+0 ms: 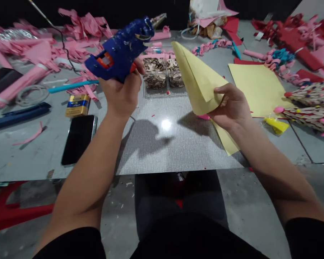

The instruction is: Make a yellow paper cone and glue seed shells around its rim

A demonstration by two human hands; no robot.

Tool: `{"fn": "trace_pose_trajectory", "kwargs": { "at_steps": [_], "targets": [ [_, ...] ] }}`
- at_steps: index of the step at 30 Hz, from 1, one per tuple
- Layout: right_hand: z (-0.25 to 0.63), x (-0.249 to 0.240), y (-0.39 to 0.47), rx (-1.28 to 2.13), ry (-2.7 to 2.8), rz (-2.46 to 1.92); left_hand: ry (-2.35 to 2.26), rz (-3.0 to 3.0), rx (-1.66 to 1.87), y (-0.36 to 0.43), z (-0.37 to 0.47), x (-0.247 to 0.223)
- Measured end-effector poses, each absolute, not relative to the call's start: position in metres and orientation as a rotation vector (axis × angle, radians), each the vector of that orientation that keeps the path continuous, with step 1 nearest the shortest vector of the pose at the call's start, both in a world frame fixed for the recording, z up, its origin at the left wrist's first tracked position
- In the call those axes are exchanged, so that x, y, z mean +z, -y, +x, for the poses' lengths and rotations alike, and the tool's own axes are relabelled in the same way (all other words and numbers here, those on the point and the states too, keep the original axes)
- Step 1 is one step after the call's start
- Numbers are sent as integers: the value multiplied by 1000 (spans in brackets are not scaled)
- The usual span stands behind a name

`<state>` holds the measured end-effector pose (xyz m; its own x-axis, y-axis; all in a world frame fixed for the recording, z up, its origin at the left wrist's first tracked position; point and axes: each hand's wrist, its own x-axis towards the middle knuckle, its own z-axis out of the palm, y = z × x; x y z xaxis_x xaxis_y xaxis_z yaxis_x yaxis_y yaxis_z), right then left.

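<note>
The left hand (124,90) wraps its fingers around the grip of a blue glue gun (124,46), raised over the table (151,158) with its nozzle toward the far right. The right hand (230,106) pinches a rolled yellow paper cone (195,81) by its near, wide end, thumb over the edge, its tip leaning far and left; gun and cone are apart.

Between the hands, farther off, a clear container (155,95) holds small brownish, shell-like pieces in two visible compartments; the cone covers part of its right end.

On the left lie a phone (79,140), a gold box (78,105) just beyond it, and a dark blue stapler (20,114). Pink paper scraps (40,52) crowd the far left. To the right are a flat yellow sheet (259,90), two decorated cones (315,117) and, farther, red scraps (307,54).
</note>
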<state>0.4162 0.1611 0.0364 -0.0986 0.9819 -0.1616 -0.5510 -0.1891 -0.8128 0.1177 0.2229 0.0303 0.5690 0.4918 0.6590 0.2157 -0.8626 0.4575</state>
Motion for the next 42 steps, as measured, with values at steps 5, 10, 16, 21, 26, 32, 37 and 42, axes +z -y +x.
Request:
{"fn": "trace_pose_trajectory", "kwargs": {
  "at_steps": [5,10,16,21,26,32,37,42],
  "targets": [
    [416,36,-161,1571,673,-879,-423,2400,1435,-238,115,11],
    [417,35,-160,1557,698,-876,-590,2060,1862,-253,106,-1],
    [417,38,-159,1500,666,-840,-746,2107,1785,-247,107,3],
    [417,41,-160,1506,678,-822,-810,2070,1775,-246,106,4],
    [417,39,-164,1477,686,-857,-670,2217,1755,-250,106,1],
    [419,32,-170,1402,663,-846,-730,2234,1711,-242,109,9],
    [419,35,-163,1399,703,-894,-768,2161,1751,-241,111,12],
    [419,34,-162,1430,717,-871,-853,2090,1766,-229,119,20]
  ]
}}
